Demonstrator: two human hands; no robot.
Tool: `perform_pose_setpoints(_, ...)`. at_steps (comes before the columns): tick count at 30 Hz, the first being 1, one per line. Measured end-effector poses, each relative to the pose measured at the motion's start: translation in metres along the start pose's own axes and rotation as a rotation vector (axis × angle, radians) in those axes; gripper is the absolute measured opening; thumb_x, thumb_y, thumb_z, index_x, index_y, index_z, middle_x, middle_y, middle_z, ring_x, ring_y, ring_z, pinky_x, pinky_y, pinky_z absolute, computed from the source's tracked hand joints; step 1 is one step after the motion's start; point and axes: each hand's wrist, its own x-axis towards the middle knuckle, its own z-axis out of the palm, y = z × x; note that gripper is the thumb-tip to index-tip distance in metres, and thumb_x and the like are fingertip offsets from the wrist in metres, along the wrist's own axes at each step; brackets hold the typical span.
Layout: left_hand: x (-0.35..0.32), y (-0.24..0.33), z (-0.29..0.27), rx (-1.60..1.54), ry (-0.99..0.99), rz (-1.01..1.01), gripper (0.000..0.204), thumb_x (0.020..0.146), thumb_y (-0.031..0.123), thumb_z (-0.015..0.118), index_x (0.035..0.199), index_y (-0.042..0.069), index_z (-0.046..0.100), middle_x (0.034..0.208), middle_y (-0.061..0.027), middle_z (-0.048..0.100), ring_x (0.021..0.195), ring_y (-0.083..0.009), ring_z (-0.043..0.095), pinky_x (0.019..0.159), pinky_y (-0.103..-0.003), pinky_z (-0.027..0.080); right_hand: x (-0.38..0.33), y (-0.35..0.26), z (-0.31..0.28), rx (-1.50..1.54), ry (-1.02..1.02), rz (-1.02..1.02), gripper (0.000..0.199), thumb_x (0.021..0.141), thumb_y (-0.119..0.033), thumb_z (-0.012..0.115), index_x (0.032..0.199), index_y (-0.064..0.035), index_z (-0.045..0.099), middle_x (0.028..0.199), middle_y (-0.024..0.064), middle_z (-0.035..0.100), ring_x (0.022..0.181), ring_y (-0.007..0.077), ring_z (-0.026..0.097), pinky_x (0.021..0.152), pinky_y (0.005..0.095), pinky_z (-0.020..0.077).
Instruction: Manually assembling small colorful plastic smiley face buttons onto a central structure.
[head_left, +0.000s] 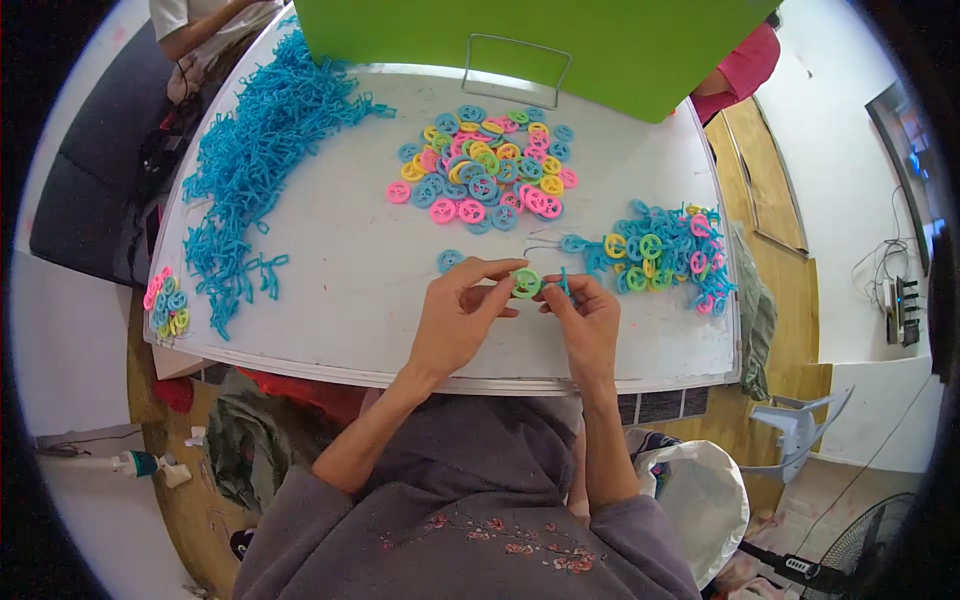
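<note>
Head view: left fingers (497,296) clamp a green wheel (525,284), right fingers (561,304) a blue clip (565,281); slack pressure could drop either beneath them.

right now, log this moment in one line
left hand: holding green wheel | right hand: holding blue piece | beyond hands: mixed-colour wheel pile

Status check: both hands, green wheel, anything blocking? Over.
Left hand pinching green wheel. Right hand holding blue plastic piece beside it. Nothing visibly blocking; loose blue wheel near left hand.
</note>
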Motion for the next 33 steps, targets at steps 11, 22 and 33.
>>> perform_pose_setpoints(11, -0.002, -0.012, 0.001, 0.035, 0.054, 0.082, 0.022, 0.091, -0.002, 0.055, 0.112, -0.003, 0.062, 0.098, -0.0048, 0.054, 0.089, -0.0160, 0.064, 0.079, -0.028, 0.058, 0.001, 0.002, -0.001, 0.027, -0.095, -0.003, 0.013, 0.089, -0.009, 0.064, 0.098, 0.0009, 0.063, 0.086, 0.0051, 0.066, 0.078, 0.0104, 0.061, 0.073, 0.0229, 0.0489)
perform_pose_setpoints(22, -0.004, -0.003, 0.003, 0.315, 0.065, 0.227, 0.026, 0.085, -0.006, 0.059, 0.109, 0.001, 0.067, 0.092, -0.0063, 0.055, 0.083, -0.0129, 0.061, 0.076, -0.025, 0.055, 0.002, 0.003, 0.004, 0.158, -0.017, 0.182, 0.019, 0.089, -0.010, 0.064, 0.105, 0.0008, 0.062, 0.087, 0.0049, 0.066, 0.076, 0.0107, 0.062, 0.072, 0.0252, 0.0537)
perform_pose_setpoints(33, 0.000, -0.006, -0.007, 0.231, 0.033, 0.149, 0.025, 0.092, 0.000, 0.053, 0.114, 0.002, 0.065, 0.097, -0.0084, 0.056, 0.083, -0.0135, 0.060, 0.076, -0.025, 0.055, -0.001, -0.001, 0.011, -0.370, 0.011, -0.277, 0.019, 0.083, -0.003, 0.069, 0.101, 0.0007, 0.066, 0.083, 0.0055, 0.069, 0.075, 0.0100, 0.064, 0.069, 0.0241, 0.0505)
